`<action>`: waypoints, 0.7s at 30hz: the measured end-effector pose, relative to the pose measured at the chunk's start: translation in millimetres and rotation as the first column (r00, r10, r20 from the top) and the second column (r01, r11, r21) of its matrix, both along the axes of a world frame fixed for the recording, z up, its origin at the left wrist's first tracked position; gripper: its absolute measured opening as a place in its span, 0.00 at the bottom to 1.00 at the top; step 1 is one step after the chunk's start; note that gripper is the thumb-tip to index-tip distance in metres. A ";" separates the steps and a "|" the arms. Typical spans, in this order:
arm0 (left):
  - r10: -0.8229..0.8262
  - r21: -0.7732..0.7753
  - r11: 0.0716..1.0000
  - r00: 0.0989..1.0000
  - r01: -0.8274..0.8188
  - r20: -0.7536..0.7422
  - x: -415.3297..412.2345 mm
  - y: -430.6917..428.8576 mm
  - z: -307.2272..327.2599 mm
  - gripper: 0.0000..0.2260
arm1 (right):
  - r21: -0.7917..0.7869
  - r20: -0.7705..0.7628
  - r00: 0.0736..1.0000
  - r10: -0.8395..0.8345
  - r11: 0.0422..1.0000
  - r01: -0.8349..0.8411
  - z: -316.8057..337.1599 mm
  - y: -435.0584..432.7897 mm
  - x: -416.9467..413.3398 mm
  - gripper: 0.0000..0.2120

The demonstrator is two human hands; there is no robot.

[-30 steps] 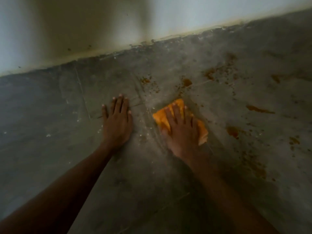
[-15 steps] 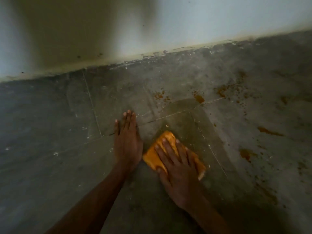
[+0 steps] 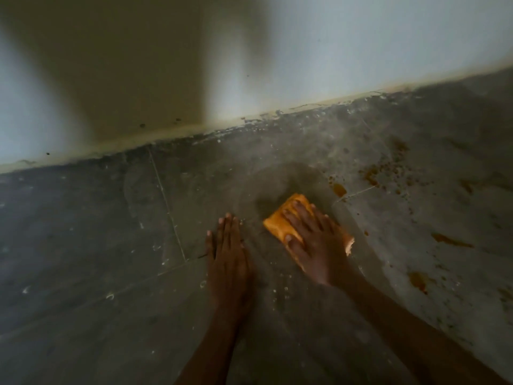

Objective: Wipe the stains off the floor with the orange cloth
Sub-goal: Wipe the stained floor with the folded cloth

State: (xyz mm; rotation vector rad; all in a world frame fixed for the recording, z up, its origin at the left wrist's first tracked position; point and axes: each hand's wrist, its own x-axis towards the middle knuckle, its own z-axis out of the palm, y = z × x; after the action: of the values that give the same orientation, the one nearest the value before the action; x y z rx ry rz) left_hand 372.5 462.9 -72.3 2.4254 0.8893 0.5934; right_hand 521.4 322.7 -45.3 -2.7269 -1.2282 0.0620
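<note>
Pressing: right hand (image 3: 313, 243), fingers (image 3: 298, 215) spread flat, on folded orange cloth (image 3: 280, 226) on grey floor (image 3: 111, 245). Left hand (image 3: 229, 257) flat beside, empty. Brown stains (image 3: 340, 189) right, near wall (image 3: 333, 51).

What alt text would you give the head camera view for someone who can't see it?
A right hand presses a folded orange cloth flat on a grey tiled floor, the left hand braced beside it. Brown stains dot the floor to the right, below a pale wall.
</note>
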 end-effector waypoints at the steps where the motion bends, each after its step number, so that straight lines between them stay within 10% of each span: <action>1: 0.010 -0.006 1.000 1.000 -0.010 -0.009 0.6 -1.1 -1.8 0.24 | -0.015 -0.003 0.996 -0.085 0.996 0.085 3.1 17.2 30.2 0.28; 6: -0.020 0.037 0.999 0.998 0.022 -0.051 1.1 1.3 -8.6 0.24 | -0.001 -0.054 0.986 -0.159 0.987 0.159 5.7 138.6 79.8 0.28; 14: 0.014 -0.073 0.997 1.000 -0.013 0.014 2.2 -1.8 8.6 0.22 | -0.050 -0.069 0.983 0.171 0.983 -0.174 5.2 -65.4 -64.1 0.27; 21: 0.018 0.045 0.999 0.993 -0.013 -0.113 7.7 -4.7 2.5 0.24 | -0.014 -0.052 0.964 -0.260 0.966 0.260 2.2 60.7 31.8 0.27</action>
State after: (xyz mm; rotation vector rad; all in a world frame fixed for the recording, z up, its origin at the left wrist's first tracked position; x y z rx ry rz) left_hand 380.2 458.2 -69.9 2.5155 0.9507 0.4903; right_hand 553.2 383.4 -43.1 -2.8458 -0.8479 0.1087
